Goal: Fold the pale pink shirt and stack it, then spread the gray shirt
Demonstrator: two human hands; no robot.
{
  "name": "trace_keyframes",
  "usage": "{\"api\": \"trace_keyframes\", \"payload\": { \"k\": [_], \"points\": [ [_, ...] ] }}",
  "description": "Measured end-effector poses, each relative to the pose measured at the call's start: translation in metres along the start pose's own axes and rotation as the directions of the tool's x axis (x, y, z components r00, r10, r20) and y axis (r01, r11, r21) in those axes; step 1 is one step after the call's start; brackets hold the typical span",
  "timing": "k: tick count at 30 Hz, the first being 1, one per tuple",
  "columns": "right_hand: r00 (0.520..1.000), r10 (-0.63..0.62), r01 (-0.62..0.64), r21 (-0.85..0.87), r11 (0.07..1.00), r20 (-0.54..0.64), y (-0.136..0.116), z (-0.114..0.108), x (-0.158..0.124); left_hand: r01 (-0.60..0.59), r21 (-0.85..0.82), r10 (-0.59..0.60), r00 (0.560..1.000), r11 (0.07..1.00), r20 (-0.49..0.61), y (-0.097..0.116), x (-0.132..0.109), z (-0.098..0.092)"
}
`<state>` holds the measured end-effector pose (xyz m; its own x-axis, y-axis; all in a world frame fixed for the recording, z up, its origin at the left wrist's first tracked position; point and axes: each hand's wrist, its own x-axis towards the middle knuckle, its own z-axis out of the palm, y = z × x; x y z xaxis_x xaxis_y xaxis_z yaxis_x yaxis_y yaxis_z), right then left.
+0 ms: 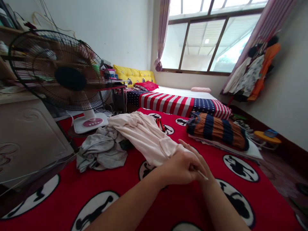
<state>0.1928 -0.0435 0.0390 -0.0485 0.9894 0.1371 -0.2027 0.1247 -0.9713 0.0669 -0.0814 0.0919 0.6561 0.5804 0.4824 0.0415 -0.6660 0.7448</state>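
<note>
A pale pinkish-cream garment (149, 136) stretches over the red bedspread (168, 205), its near end reaching my hands. My left hand (181, 167) is closed, pinching the near edge of this cloth between thumb and fingers. Just beyond it and partly covered by it, my right hand (199, 158) lies against the cloth with its visible fingers stretched out. Left of the pale garment, a crumpled grey garment (102, 149) lies in a heap. To the right rests a folded orange and navy striped garment (218, 131) on top of other folded white cloth (252, 149).
A standing fan (71, 78) with a white base is on the left, near a pale cabinet (31, 134). Behind is another bed with a stars-and-stripes cover (166, 102). Clothes (252, 75) hang at the right wall, above an orange stool (267, 138).
</note>
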Motion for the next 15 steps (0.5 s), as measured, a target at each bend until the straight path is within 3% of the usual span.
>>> {"api": "trace_keyframes", "payload": {
  "k": [2,4,5,7,8,10,12,15],
  "points": [
    [0.995,0.076,-0.08,0.057,0.995,0.07,-0.007,-0.009,0.0,0.013,-0.005,-0.012,0.991,1.0,0.131,0.007,-0.003,0.0],
    [0.982,0.144,-0.158,0.115,0.981,0.121,-0.014,-0.017,0.001,0.011,0.026,-0.015,0.99,1.0,0.142,0.012,-0.005,-0.009],
    [0.979,0.16,-0.175,0.127,0.976,0.123,-0.017,-0.022,0.002,0.015,0.068,-0.021,0.996,0.998,0.085,0.014,-0.005,-0.018],
    [0.984,0.158,-0.166,0.119,0.979,0.078,-0.022,-0.031,0.003,0.07,0.224,-0.036,0.987,0.972,-0.154,0.012,-0.007,-0.041],
    [0.986,0.158,-0.162,0.112,0.98,0.043,-0.024,-0.035,0.004,0.141,0.326,-0.039,0.953,0.935,-0.3,0.009,-0.009,-0.055],
    [0.983,0.176,-0.172,0.09,0.981,-0.042,-0.025,-0.043,0.006,0.368,0.515,-0.024,0.83,0.774,-0.557,-0.003,-0.016,-0.085],
    [0.97,0.211,-0.206,0.053,0.977,-0.117,-0.024,-0.046,0.008,0.597,0.594,-0.059,0.731,0.54,-0.68,-0.021,-0.029,-0.111],
    [0.963,0.209,-0.223,-0.072,0.972,-0.172,-0.02,-0.042,0.009,0.789,0.538,-0.237,0.606,0.297,-0.759,-0.051,-0.052,-0.132]
  ]
}}
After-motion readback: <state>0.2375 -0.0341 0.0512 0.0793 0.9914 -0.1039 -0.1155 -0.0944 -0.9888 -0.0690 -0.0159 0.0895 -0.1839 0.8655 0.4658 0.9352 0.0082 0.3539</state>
